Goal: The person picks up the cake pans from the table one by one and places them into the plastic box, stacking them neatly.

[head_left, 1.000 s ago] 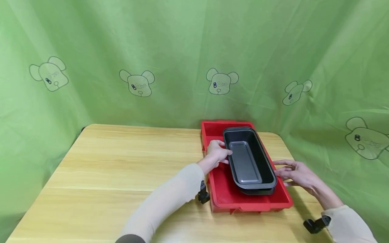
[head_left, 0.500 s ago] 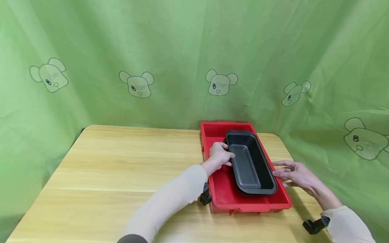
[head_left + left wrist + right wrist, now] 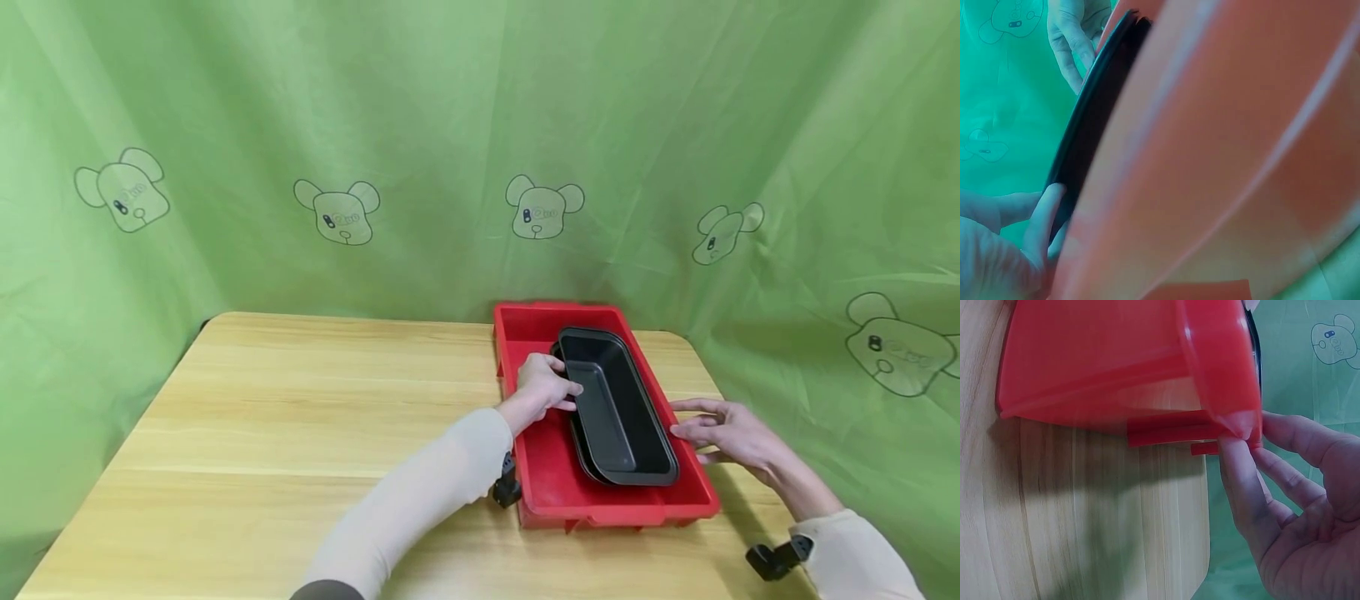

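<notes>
In the head view, a dark loaf pan (image 3: 611,408) lies tilted in a red plastic bin (image 3: 558,506). The rim of a second dark pan (image 3: 579,450) peeks out beneath its left side; the rest is covered. My left hand (image 3: 542,385) reaches over the bin's left wall and pinches the upper pan's left rim, thumb on the inside. In the left wrist view the fingers (image 3: 1041,222) hold the dark rim's edge. My right hand (image 3: 723,429) holds the bin's right rim. In the right wrist view its thumb and fingers (image 3: 1241,481) meet at the red rim.
The bin stands at the right end of a wooden table (image 3: 322,417), near its back edge. A green curtain (image 3: 435,150) with printed bear heads hangs behind and along both sides. A black wrist device (image 3: 506,482) sits beside the bin's left wall.
The upper pan has shifted down and slightly right and now sits lower in the bin over the other pan. My left hand moved with it. The right hand stays at the bin's rim.
</notes>
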Available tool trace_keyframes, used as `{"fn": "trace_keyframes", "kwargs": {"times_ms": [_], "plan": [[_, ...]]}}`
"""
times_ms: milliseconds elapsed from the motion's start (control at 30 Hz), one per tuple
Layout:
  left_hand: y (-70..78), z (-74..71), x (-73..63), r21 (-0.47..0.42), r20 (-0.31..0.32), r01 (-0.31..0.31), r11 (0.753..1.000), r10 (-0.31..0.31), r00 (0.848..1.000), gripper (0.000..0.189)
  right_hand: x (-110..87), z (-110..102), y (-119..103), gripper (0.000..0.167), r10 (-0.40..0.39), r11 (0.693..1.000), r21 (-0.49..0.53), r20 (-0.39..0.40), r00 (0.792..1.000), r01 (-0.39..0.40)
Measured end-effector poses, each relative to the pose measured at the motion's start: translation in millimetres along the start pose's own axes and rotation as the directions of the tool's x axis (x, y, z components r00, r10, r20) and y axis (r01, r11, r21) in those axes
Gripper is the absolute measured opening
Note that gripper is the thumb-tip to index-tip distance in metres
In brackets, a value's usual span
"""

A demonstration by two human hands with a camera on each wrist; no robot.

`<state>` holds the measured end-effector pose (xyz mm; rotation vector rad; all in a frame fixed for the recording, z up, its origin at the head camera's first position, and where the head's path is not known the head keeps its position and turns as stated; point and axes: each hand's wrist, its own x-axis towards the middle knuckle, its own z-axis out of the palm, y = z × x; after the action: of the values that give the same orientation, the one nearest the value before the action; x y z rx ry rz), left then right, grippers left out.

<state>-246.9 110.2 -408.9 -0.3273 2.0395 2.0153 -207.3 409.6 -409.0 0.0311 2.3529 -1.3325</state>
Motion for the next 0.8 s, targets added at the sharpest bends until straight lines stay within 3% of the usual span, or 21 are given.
{"fn": "trace_keyframes", "kwargs": {"times_ms": [333,467,800], "plan": [[-1.4,-0.8,0.3,-0.062,0.033,0.005,0.998,-0.003,0.999,0.045,-2.6,-1,3,0.07,-0.002,1.0,-0.003,0.001,1.0,0.002],[-1.8,-4.5,-2.9,-0.035,0.053,-0.021,0.999,0.023,0.998,0.044,-3.4,0,3,0.071,-0.001,1.0,-0.002,-0.003,1.0,0.001],[-0.2,-29.3,-8.4,-0.012,0.124,-0.083,0.996,0.084,0.989,0.041,-4.6,5,2,0.072,-0.013,0.999,-0.052,-0.065,0.998,0.009]]}}
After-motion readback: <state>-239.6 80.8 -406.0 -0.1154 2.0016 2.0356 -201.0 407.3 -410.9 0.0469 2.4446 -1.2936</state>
